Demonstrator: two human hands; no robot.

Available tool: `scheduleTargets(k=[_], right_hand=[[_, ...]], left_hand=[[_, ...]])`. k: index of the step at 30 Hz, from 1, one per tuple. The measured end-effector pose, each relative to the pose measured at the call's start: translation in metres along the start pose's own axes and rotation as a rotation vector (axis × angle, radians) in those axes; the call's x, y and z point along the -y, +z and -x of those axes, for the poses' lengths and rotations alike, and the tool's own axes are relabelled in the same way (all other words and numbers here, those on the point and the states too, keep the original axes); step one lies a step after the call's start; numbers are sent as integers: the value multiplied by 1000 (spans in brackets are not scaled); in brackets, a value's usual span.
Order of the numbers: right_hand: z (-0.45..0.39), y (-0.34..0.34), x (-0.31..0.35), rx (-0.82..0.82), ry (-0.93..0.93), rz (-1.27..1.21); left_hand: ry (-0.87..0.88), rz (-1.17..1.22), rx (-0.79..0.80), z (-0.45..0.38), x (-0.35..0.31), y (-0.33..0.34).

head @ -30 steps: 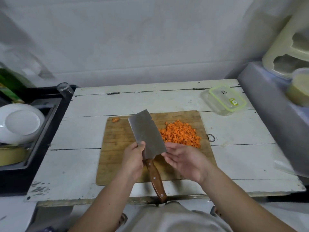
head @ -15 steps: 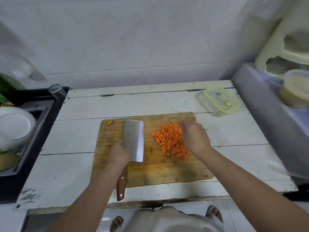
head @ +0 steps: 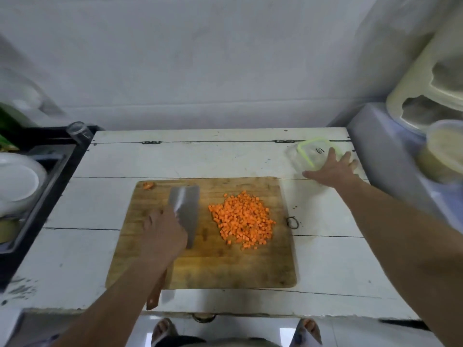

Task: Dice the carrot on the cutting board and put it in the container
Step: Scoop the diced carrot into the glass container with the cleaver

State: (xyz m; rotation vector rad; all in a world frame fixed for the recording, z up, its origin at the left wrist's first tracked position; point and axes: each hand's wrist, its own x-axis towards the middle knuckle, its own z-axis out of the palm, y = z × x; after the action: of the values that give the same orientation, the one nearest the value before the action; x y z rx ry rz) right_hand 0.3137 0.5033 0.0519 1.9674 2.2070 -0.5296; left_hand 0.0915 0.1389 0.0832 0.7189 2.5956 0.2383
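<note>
A pile of diced carrot point(head: 243, 219) lies on the right half of the wooden cutting board point(head: 225, 266). One carrot end piece point(head: 147, 185) sits at the board's far left corner. My left hand point(head: 162, 234) grips a cleaver point(head: 186, 206) whose blade lies flat on the board, left of the pile. My right hand point(head: 330, 169) reaches to the back right of the table with fingers spread over the clear container with a green rim point(head: 312, 154), touching it. The container looks blurred.
The white wooden table point(head: 325, 266) carries the board. A sink with white plates point(head: 17, 181) and a glass point(head: 79, 131) is on the left. A grey appliance with a tub point(head: 443, 151) stands at the right. A small metal ring point(head: 292, 222) lies right of the board.
My right hand left the carrot pile and moved back and right onto the container. My left hand keeps hold of the cleaver, whose blade lies flat on the board.
</note>
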Motion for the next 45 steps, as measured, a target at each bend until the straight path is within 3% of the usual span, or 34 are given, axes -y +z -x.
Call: scheduleTargets(k=[3,6,9,11,13,16,19,23,27,30,31,34,36,39,42,45], right_hand=[[-9,-4,-10,13,-86,27],[13,4,-50,82,-212,30],[49,7,-107,146,-382,122],[66,-1,-136,176,-438,61],[69,4,-161,173,-334,-275],[61,25,-180,48,45,-845],[55,31,-183,45,202,-1039],[52,24,-173,89,239,-1153],[50,12,-170,96,232,-1034],[31,-19,-158,82,33,-219],[27,-29,-149,62,-91,-109],[19,-46,-112,265,-342,-19],[14,-44,-105,352,-323,29],[9,-37,-119,389,-244,-138],[17,-19,-136,572,-84,-564],[18,-2,-140,476,4,-751]], left_hand=[[167,10,0,6,-28,-1],[332,294,84,9,-69,5],[295,556,363,15,-121,26],[271,601,500,17,-162,49],[269,523,527,18,-207,72],[191,367,472,12,-256,104],[96,521,517,-4,-279,129],[-57,763,564,-23,-275,139],[-61,660,487,-21,-276,137],[-81,647,400,-7,-278,135],[-116,708,375,-2,-277,138],[-280,929,539,37,-272,140],[-359,1050,651,55,-272,148],[-365,1129,530,50,-269,151],[-279,1024,379,30,-260,151],[-243,961,371,20,-258,152]])
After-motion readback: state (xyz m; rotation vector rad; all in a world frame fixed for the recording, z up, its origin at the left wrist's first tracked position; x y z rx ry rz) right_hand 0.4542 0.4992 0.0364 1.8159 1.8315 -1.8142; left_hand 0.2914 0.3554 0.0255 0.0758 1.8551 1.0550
